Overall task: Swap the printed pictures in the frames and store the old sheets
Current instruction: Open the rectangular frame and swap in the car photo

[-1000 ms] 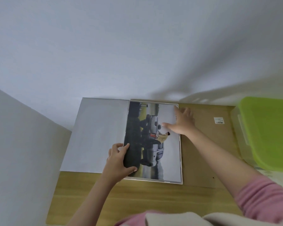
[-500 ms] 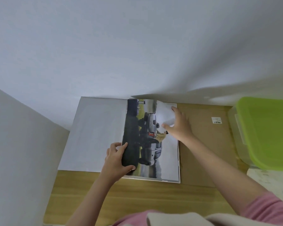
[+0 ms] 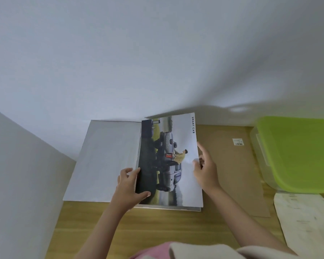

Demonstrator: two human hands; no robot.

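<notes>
A printed picture (image 3: 168, 146) of a grey truck, lettered SMART CAB, lies over a frame whose pale edge (image 3: 176, 208) shows along its near side. My left hand (image 3: 128, 186) pinches the picture's dark left edge, thumb on top. My right hand (image 3: 207, 174) grips the right edge, thumb on the print and fingers behind it. The picture's far right corner is raised off the frame. A plain white sheet (image 3: 105, 161) lies flat on the left, touching the picture.
A brown backing board (image 3: 232, 174) with a small label lies right of the frame. A clear box with a green lid (image 3: 297, 152) stands at the far right, with a printed paper (image 3: 307, 221) in front of it. Walls close off the wooden table (image 3: 157, 227) behind and left.
My right hand moved from the curled far corner to the picture's right edge, and that side has lifted off the frame. My left hand kept its grip on the left edge.
</notes>
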